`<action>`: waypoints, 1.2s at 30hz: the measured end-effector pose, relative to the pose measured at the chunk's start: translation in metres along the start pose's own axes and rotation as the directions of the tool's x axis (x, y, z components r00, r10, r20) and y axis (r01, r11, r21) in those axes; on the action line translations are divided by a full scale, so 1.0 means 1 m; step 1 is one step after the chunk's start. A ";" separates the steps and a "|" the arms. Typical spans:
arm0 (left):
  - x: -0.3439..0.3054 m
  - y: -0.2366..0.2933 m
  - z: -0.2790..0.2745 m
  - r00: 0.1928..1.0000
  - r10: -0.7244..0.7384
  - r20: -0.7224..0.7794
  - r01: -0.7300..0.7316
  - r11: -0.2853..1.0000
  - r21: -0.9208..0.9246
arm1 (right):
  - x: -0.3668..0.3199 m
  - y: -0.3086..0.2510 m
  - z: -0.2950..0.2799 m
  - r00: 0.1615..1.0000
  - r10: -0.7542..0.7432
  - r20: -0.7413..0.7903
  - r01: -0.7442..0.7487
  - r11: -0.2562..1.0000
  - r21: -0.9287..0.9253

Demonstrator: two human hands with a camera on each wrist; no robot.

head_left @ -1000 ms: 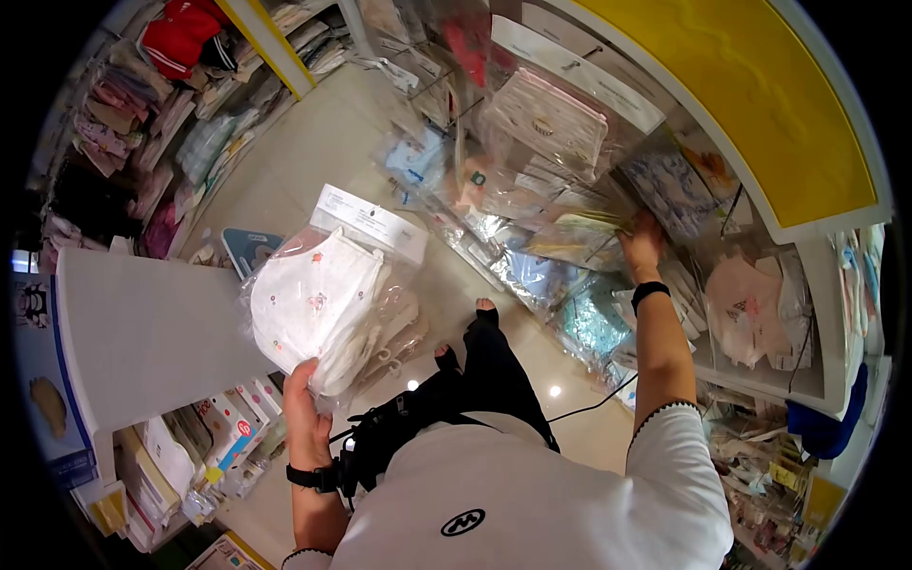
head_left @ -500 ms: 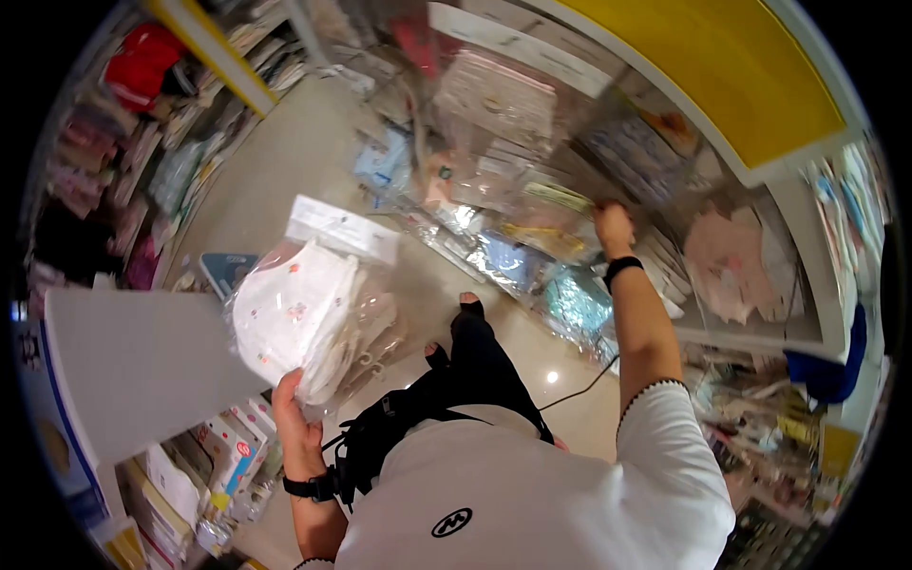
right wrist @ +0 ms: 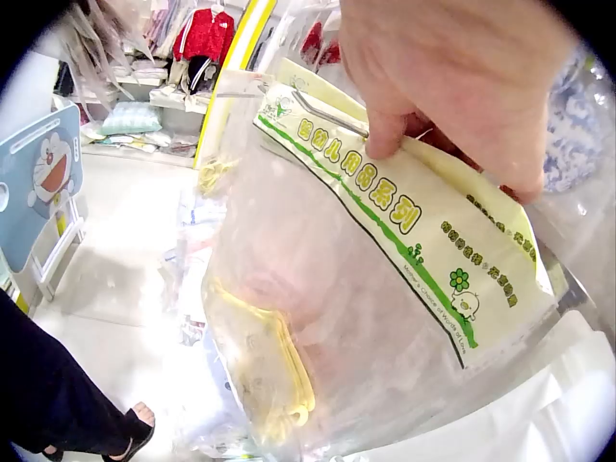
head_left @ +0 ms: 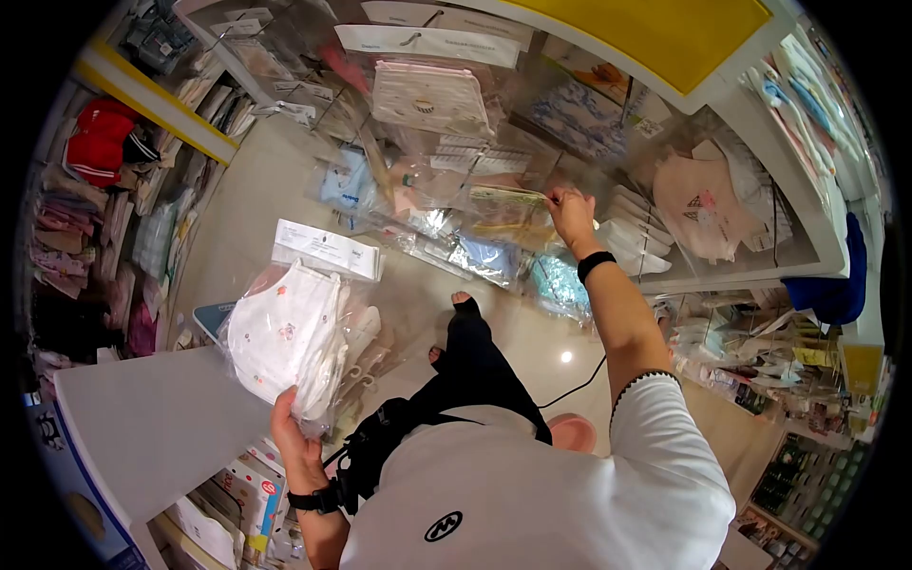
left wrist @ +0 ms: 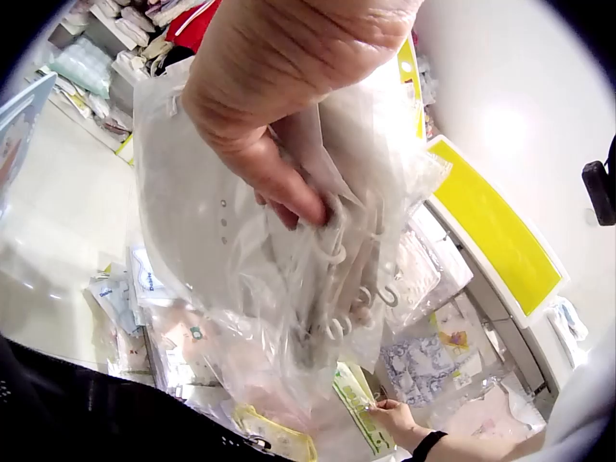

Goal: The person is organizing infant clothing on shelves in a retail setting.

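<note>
My left hand (head_left: 296, 437) grips the lower edge of a clear plastic bag (head_left: 285, 328) of white cloth pieces with small printed flowers. A white header card (head_left: 328, 250) tops that bag at its far end. White plastic hooks (left wrist: 334, 327) show through the film beside my fingers in the left wrist view. Over at the rack, my right hand (head_left: 573, 218) pinches the pale yellow and green header card (right wrist: 385, 212) of another clear bag. Yellow-edged folded cloth (right wrist: 260, 356) lies inside it. A metal rack hook (right wrist: 327, 114) runs at that card, close to my fingers.
Bagged pink striped cloth (head_left: 432, 100) hangs farther along the rack. A pink bagged garment (head_left: 703, 204) hangs right of my right hand. A grey-white cabinet top (head_left: 161, 418) stands at left, a folded blue table (right wrist: 43, 164) beyond. A pink stool (head_left: 573, 433) is behind me.
The head view has turned, shifting the rack leftward. My right fingers have come together on the header card. My left hand keeps its hold on the white bag.
</note>
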State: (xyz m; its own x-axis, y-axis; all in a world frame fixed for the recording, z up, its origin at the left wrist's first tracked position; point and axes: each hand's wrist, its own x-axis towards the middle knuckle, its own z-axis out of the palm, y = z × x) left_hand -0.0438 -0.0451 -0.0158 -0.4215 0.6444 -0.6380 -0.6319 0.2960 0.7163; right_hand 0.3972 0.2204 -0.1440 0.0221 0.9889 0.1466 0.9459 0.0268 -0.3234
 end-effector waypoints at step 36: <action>0.008 0.000 -0.016 0.999 0.019 0.042 -0.020 1.000 0.015 | -0.033 -0.030 -0.020 0.992 -0.106 -0.065 0.114 0.986 0.123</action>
State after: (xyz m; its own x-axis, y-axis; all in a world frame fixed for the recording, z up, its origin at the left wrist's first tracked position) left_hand -0.0572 -0.0510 -0.0254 -0.4055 0.6793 -0.6116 -0.6135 0.2937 0.7330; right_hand 0.3751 0.1845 -0.1206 -0.0578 0.9690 0.2404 0.8953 0.1568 -0.4170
